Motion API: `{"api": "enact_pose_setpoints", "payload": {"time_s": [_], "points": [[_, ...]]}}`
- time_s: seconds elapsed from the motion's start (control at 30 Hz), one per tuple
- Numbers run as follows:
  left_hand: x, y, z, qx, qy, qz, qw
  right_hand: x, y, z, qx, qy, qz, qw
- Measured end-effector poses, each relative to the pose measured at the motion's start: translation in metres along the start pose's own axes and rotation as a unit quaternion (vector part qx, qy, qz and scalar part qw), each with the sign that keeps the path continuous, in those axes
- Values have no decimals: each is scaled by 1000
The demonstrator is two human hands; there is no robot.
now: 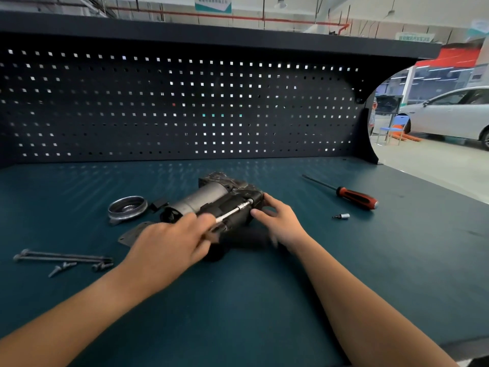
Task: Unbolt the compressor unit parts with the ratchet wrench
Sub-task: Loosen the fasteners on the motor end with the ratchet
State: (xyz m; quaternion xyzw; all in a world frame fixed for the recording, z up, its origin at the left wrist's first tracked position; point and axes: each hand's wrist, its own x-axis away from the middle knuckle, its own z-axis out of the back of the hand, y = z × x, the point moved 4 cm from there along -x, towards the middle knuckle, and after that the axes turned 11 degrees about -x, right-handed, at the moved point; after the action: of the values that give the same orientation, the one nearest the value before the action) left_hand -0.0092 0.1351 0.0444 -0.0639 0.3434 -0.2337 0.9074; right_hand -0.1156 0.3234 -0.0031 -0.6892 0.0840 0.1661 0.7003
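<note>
The left hand (pixel 169 242) is blurred, with its fingers curled round the near end of the wrench (pixel 232 212), gripping it. The wrench's silver shaft runs up and to the right from the fingers, and its socket end sits against the right end of the compressor (pixel 211 200). The right hand (pixel 277 221) grips that same end of the compressor, fingers curled over the top and the thumb pressed against the near side, just beside the socket. A dark, blurred cylinder lies below the two hands; whether it belongs to the wrench or the compressor cannot be told.

The compressor lies on its side in the middle of the desk (pixel 238 300), its grey barrel pointing left and its black housing to the right. Just left of it a round metal cap (pixel 127 207) rests on the desk, and a flat grey plate (pixel 135 233) lies near the left hand, partly hidden by it. Further left, near the desk's edge, two long bolts (pixel 63 256) lie side by side, with short bolts (pixel 62 268) just in front of them.

To the right of the compressor, well apart, lies a screwdriver (pixel 354 197) with a red and black handle, and a small bit (pixel 341 216) lies near it. A dark pegboard (pixel 185 107) stands behind the desk. Past its right edge a white car (pixel 449 112) and a blue chair (pixel 391 128) stand on the shop floor.
</note>
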Motion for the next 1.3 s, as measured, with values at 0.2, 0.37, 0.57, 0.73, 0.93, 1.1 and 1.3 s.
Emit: {"api": "enact_pose_setpoints", "payload": {"time_s": [0.2, 0.37, 0.57, 0.73, 0.93, 1.1, 1.3], "points": [[-5, 4, -25, 541, -22, 372, 754, 0, 0, 2, 12, 7, -4, 1000], [1, 7, -23, 513, -49, 362, 776, -2, 3, 3, 13, 11, -4, 1000], [-3, 11, -1, -3, -22, 13, 1000, -5, 3, 3, 10, 17, -3, 1000], [-11, -1, 5, 166, -26, 140, 976, -5, 5, 5, 22, 30, -23, 999], [-12, -8, -22, 534, -48, 381, 753, -6, 7, 7, 11, 32, -37, 999], [-9, -7, -14, 390, 0, 187, 902, -7, 6, 7, 10, 38, -35, 999], [-6, 1, -1, -85, 60, -191, 976, -6, 2, 7, 17, 38, -27, 999]]}}
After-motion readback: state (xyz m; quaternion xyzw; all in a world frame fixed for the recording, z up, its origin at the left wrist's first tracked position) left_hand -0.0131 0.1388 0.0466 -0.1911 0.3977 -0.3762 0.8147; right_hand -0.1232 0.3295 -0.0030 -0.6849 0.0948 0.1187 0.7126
